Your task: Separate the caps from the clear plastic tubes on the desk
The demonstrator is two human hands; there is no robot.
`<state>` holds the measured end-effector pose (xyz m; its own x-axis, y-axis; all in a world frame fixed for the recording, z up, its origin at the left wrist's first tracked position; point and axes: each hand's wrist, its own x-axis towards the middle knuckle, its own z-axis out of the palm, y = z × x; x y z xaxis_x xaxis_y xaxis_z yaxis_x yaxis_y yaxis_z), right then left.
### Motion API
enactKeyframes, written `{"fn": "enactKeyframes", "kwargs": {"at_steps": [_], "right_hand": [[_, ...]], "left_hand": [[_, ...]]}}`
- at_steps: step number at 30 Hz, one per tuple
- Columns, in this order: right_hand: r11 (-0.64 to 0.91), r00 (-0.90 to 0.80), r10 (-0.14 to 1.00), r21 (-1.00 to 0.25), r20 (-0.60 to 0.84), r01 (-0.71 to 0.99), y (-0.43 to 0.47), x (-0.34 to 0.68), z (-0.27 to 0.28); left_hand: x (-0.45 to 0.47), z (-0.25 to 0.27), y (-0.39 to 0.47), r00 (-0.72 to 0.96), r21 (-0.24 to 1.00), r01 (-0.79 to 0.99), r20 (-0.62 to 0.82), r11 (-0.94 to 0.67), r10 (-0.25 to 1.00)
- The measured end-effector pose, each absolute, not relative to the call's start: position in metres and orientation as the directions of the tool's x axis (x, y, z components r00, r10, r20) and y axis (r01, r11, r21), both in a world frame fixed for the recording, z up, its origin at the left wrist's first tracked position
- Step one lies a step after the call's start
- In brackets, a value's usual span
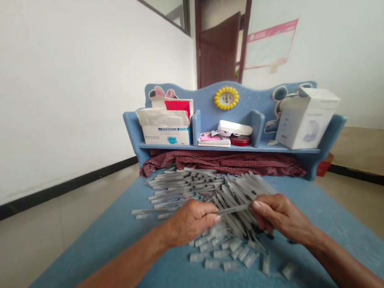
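Pen point(234, 209): where, how held?

Lower centre of frame. Left hand point(192, 221) pinches one end, right hand point(279, 212) grips the other; both closed on it.

Nearby?

Translucent caps point(220, 254) just below, loose pens point(184, 186) above and left; plaid cloth point(229, 162), then blue shelf point(253, 99), mid-frame beyond.

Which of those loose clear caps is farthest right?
The clear cap lying by itself, in the picture below the right hand; the other caps lie farther left.
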<state>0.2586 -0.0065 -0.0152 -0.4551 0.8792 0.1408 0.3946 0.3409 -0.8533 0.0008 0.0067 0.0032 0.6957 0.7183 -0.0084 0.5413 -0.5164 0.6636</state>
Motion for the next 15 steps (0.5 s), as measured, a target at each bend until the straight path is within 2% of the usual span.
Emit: {"fn": "enactKeyframes", "kwargs": {"at_steps": [3,10,15], "right_hand": [[0.303,-0.414,0.902,-0.863,0.122,0.404,-0.0058,0.2568,-0.0170],[0.152,-0.408,0.913,-0.951,0.030,0.270,-0.0021,0.2573,-0.0156],[0.182,-0.374,0.925,-0.939,0.062,0.293,-0.0026,0.2544,-0.0163]], "left_hand": [[0.0021,0.0046,0.0066,0.675,0.620,0.578,0.002,-0.531,0.738],[0.0033,0.0032,0.0078,0.676,0.602,0.589,0.000,-0.540,0.737],[0.0042,0.0016,0.0083,0.679,0.572,0.594,0.021,-0.566,0.734]]}}
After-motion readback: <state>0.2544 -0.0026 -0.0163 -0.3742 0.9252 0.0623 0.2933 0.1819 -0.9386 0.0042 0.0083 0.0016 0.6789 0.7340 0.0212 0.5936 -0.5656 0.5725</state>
